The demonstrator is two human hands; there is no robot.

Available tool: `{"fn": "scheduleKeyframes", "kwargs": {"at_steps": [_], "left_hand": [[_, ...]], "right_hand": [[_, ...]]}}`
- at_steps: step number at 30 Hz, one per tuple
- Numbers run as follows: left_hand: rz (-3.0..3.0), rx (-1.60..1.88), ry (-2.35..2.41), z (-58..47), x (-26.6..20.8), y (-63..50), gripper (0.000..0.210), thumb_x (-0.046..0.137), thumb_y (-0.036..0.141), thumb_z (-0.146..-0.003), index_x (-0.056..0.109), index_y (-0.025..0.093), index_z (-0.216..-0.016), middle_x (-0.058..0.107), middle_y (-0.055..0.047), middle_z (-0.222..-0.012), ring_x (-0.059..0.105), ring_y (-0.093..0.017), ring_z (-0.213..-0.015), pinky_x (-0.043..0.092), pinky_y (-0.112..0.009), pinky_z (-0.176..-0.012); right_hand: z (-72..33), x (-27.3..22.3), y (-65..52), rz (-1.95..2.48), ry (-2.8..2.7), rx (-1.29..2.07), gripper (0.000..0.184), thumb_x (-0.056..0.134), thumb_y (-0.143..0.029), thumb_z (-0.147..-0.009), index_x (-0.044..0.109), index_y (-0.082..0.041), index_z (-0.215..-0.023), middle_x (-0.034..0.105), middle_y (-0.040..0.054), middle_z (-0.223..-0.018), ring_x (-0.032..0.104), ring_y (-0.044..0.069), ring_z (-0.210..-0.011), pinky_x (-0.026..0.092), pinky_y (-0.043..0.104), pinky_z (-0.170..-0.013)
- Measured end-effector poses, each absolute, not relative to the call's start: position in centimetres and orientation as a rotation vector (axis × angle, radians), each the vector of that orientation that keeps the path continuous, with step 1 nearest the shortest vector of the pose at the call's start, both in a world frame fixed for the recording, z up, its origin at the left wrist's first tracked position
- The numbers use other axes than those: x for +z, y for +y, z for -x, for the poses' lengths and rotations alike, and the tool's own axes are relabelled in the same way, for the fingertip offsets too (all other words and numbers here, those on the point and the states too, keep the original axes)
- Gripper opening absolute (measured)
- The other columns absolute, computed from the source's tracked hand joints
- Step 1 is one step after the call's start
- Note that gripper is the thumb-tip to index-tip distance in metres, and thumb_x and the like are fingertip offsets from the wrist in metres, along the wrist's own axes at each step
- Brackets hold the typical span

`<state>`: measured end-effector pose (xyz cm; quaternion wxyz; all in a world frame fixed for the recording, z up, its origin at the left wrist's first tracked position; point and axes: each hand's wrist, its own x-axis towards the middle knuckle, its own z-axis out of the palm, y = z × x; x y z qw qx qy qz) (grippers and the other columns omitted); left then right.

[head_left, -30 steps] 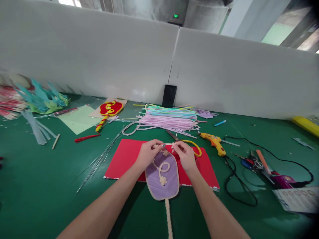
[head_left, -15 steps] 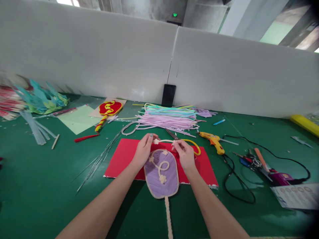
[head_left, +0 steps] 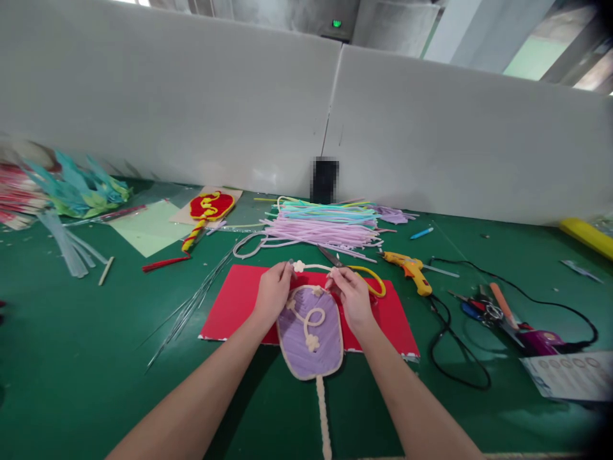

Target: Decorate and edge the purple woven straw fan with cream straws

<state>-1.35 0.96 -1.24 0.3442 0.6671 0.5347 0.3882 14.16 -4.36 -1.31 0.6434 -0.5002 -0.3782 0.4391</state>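
Between my hands runs a cream pipe cleaner (head_left: pixel 317 267) with a small flower shape at its left end. My left hand (head_left: pixel 274 291) pinches it by the flower, and my right hand (head_left: pixel 352 295) pinches the other end. Just below lies a purple fan (head_left: pixel 323 361) made of pipe cleaners, with a cream edge, flowers, a curled stem and a twisted handle (head_left: pixel 323 415). The fan rests partly on a red board (head_left: pixel 234 306). Behind my right hand are scissors with yellow handles (head_left: pixel 378 281), their blades partly open to view.
A pile of pipe cleaners (head_left: pixel 325 233) lies behind the board, in front of an upright dark phone (head_left: pixel 324 182). To the right are a yellow glue gun (head_left: pixel 407 269), its black cord and a bunch of tools (head_left: pixel 493 313). Thin wires (head_left: pixel 191 306) and a red fan (head_left: pixel 211 206) lie left.
My left hand has shifted slightly, baring more of the flower end. My right hand has moved a little to the left along with the strip. The fan has stayed in place.
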Motion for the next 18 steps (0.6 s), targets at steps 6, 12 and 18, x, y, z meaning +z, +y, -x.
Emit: {"fn": "scheduleKeyframes", "kwargs": {"at_steps": [6,12,18], "left_hand": [[-1.696,1.092,1.247,1.2,-0.5,0.6,0.038,0.032,0.039,-0.088,0.056,0.018,-0.067,0.065,-0.004,-0.075,0.059,-0.018,-0.078,0.042,-0.026,-0.074],[-1.668,1.124,1.135,1.1,-0.3,0.5,0.03,0.042,0.041,-0.085,0.057,0.018,-0.071,0.064,-0.002,-0.075,0.058,-0.016,-0.076,0.043,-0.023,-0.073],[-1.655,1.14,1.144,1.1,-0.7,0.8,0.03,0.042,0.04,-0.085,0.058,0.017,-0.073,0.062,-0.001,-0.072,0.059,-0.014,-0.074,0.044,-0.021,-0.073]], "right_hand": [[-14.4,-1.9,-4.2,1.17,-0.86,0.947,0.024,0.062,-0.043,-0.075,0.06,-0.019,-0.071,0.056,-0.0014,-0.06,0.053,0.013,-0.057,0.044,0.026,-0.059],[-14.4,-1.8,-4.2,1.238,-0.873,0.905,0.028,0.062,-0.046,-0.074,0.061,-0.018,-0.072,0.057,-0.0008,-0.058,0.053,0.013,-0.056,0.043,0.026,-0.056],[-14.3,-1.8,-4.1,1.222,-0.883,0.953,0.039,0.048,-0.054,-0.081,0.062,-0.018,-0.074,0.059,0.0004,-0.06,0.054,0.014,-0.056,0.044,0.027,-0.056]]}}
